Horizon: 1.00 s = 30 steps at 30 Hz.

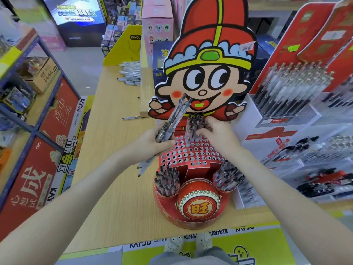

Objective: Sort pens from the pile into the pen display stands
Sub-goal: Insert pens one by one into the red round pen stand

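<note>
Left hand (pixel 158 140): fingers clenched round pen bundle (pixel 172 122), held tilted above red display stand (pixel 193 156). Right hand (pixel 219 134): fingers grasp standing pens (pixel 194 122) in stand's rear holes. 2 front cups (pixel 167 183) hold more pens. Pen pile (pixel 129 73) lies far back on counter (pixel 114 150).

A light wood-grain tabletop (pixel 114 178) runs from near to far through the middle of a shop. On the left stands blue metal shelving (pixel 48 104) holding red printed boxes (pixel 57 115) and an open cardboard box (pixel 41 73). Grey floor (pixel 84 62) shows beyond it, leading to a lit screen (pixel 76 14) at the far left. Pink boxes (pixel 156 25) are stacked far behind. A yellow-green printed panel (pixel 263 243) lines the near edge.
</note>
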### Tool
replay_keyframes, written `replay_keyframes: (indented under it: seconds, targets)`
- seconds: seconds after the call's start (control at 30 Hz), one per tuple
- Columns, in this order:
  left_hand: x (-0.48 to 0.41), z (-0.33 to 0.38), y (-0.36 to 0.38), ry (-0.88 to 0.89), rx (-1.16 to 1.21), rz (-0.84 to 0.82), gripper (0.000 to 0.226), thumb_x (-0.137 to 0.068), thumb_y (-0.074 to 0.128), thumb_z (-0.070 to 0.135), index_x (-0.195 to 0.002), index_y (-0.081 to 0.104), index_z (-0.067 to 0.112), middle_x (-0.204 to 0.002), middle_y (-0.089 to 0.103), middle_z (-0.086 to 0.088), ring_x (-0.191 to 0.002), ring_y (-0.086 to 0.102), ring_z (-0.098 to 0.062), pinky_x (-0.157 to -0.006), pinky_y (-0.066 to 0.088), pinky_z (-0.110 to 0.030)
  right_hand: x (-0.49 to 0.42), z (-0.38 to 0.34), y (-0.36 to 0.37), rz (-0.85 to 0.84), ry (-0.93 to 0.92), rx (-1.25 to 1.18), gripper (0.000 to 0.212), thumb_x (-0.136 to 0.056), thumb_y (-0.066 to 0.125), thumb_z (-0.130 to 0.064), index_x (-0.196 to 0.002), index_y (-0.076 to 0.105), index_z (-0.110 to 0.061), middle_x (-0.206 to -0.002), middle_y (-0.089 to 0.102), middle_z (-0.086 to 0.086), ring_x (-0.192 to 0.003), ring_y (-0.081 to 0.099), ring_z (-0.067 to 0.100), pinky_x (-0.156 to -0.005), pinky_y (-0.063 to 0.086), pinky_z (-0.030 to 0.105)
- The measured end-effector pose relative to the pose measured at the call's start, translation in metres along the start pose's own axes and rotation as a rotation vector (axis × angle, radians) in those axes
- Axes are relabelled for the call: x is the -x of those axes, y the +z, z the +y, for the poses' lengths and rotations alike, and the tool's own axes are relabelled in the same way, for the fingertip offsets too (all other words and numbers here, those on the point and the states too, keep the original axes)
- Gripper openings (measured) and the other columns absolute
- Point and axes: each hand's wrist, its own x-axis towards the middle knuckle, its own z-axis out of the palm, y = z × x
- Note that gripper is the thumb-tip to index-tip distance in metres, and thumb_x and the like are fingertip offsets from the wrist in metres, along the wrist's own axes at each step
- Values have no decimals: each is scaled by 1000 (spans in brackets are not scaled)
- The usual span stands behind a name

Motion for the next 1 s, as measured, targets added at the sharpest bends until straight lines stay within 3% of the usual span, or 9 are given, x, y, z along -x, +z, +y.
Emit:
replay_keyframes:
  seconds: [0.2,0.33,0.47,0.53,0.6,0.73,0.87,1.0]
  targets:
    - [1,0,-1,8,6,33,10,-94,60,15,-95,50,14,-67,53,5,-53,44,-8,-54,41,-23,8,6,1,106,-45,74,26,-89,62,-26,-111,53,-15,-95,57,-6,-89,55,12,-77,48,28]
    - [2,-1,0,13,-11,27,12,-94,59,15,-92,49,19,-65,54,10,-53,44,-8,-54,41,-23,9,9,1,129,-92,120,14,-93,57,-18,-105,59,-12,-94,61,-3,-90,58,15,-77,46,25]
    - [3,0,0,-6,7,-23,12,-94,59,17,-97,49,10,-62,51,11,-55,46,-9,-57,43,-24,12,3,-1,171,-68,126,12,-92,58,-22,-102,56,-15,-90,59,-4,-87,56,15,-72,44,23]
    - [4,3,0,-19,12,-63,14,-95,59,17,-97,49,8,-62,51,7,-56,46,-11,-58,42,-24,20,-15,-6,244,-56,-31,18,-89,62,-28,-103,52,-22,-85,56,-8,-79,53,6,-68,44,17]
    - [4,7,2,-29,13,-116,14,-95,59,16,-93,47,9,-63,50,2,-55,46,-11,-58,42,-25,30,-37,-10,206,-58,-262,22,-86,65,-30,-104,53,-27,-86,59,-9,-81,55,2,-70,45,13]
    - [2,15,8,-35,12,-201,12,-94,59,11,-92,48,14,-67,56,1,-59,52,-15,-58,47,-29,34,-61,-9,36,-27,-529,13,-89,63,-21,-98,63,-30,-92,69,-8,-85,64,7,-77,52,29]
    - [-1,19,6,-71,3,-182,21,-93,61,12,-107,50,1,-76,60,-6,-66,55,-22,-62,51,-32,34,-59,-15,15,12,-675,14,-92,60,-15,-102,66,-21,-93,72,0,-82,68,14,-72,53,28]
    - [-3,20,2,-56,-56,-185,12,-93,61,15,-93,50,11,-65,53,2,-54,49,-13,-54,45,-24,34,-54,-19,48,97,-808,14,-94,55,-10,-104,64,-12,-95,72,8,-83,68,20,-71,55,26]
